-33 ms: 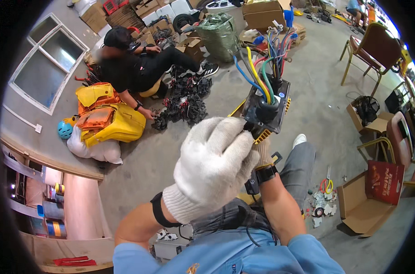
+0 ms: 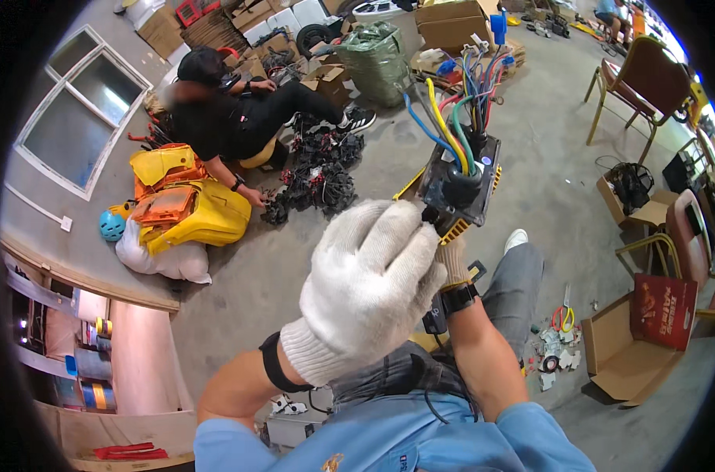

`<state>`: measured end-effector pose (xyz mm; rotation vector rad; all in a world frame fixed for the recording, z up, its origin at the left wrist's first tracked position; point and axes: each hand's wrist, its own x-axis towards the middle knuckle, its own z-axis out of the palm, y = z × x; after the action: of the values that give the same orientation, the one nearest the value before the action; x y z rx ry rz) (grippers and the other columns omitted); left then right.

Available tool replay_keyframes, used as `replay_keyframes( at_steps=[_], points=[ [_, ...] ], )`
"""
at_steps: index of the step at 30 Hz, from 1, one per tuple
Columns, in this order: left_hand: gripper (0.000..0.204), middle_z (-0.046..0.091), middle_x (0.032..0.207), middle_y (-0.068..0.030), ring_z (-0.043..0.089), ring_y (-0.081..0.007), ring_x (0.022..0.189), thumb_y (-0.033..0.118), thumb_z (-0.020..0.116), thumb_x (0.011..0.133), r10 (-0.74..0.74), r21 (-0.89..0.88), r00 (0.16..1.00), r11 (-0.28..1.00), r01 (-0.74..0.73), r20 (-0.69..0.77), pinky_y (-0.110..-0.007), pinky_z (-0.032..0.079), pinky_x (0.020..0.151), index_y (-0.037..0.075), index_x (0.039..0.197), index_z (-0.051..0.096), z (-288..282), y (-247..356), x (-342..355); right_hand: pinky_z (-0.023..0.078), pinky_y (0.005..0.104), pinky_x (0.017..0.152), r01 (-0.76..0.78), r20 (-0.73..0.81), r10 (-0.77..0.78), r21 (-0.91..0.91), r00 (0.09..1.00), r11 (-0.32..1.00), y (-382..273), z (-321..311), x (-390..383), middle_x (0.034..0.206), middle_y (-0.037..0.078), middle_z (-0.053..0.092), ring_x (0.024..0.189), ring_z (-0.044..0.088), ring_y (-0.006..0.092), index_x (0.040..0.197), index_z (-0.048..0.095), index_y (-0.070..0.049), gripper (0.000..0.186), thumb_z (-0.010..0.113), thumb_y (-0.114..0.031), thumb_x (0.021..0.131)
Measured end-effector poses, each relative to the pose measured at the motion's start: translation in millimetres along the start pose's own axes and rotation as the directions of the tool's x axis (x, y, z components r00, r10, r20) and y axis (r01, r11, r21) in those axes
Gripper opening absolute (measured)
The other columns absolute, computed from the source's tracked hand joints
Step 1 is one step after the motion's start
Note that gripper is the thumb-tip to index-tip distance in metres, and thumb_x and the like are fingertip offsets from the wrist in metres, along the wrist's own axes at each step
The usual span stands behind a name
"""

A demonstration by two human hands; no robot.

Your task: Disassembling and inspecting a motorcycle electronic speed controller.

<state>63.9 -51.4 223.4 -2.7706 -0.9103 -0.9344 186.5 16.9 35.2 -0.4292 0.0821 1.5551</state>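
Note:
Held up before me is a black motor controller box (image 2: 471,203) with yellow finned edges. Thick blue, yellow and green wires (image 2: 457,145) and a bundle of thinner ones rise from its far end. My left hand (image 2: 369,275), in a white knitted glove, is closed on the box's near left edge, its fingertips partly hidden. Behind it, under the near end of the box, is my gloved right hand (image 2: 453,263). Its fingers are out of sight behind the box and the left glove; the box appears to rest in its grip.
A person in black (image 2: 216,110) sits at left beside a pile of black wired parts (image 2: 322,169). Yellow and orange plastic panels (image 2: 204,208) lie nearby. Scissors (image 2: 564,315), scraps (image 2: 558,354) and an open cardboard box (image 2: 628,370) are on the floor at right, near chairs (image 2: 648,79).

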Motion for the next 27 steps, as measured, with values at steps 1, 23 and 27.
replay_keyframes(
  at_steps=[1, 23, 27],
  points=[
    [0.035, 0.069, 0.115, -0.0161, 0.066, -0.0394, 0.106, 0.012, 0.084, 0.075, 0.055, 0.075, 0.998, 0.996, -0.054, -0.011, -0.049, 0.055, 0.092, 0.003, 0.107, 0.073, 1, 1, -2, 0.066, 0.0448, 0.085, 0.05, -0.04, -0.054, -0.083, 0.998, 0.995, -2, 8, -5, 0.115, 0.012, 0.075, 0.096, 0.076, 0.0274, 0.123, 0.067, -0.006, 0.048, 0.051, -0.047, 0.104],
    [0.041, 0.067, 0.094, -0.018, 0.061, -0.034, 0.098, 0.017, 0.065, 0.081, 0.075, 0.434, 0.982, 0.889, -0.144, 0.171, -0.05, 0.049, 0.087, -0.005, 0.116, 0.064, 40, 7, 33, 0.062, 0.0465, 0.094, -0.082, 0.03, 0.081, 0.041, 0.996, 0.996, -5, 11, 1, 0.121, 0.014, 0.073, 0.106, 0.073, 0.0293, 0.132, 0.064, -0.008, 0.055, 0.029, -0.046, 0.111],
    [0.046, 0.068, 0.089, -0.0155, 0.064, -0.032, 0.088, 0.015, 0.062, 0.085, 0.036, 0.528, 0.988, 0.842, -0.11, 0.148, -0.048, 0.048, 0.085, -0.002, 0.127, 0.063, 56, -2, 33, 0.063, 0.0454, 0.092, -0.067, 0.037, 0.066, 0.03, 0.997, 0.997, 5, -11, 15, 0.121, 0.013, 0.073, 0.104, 0.074, 0.0297, 0.132, 0.064, -0.007, 0.056, 0.032, -0.047, 0.11]
  ],
)
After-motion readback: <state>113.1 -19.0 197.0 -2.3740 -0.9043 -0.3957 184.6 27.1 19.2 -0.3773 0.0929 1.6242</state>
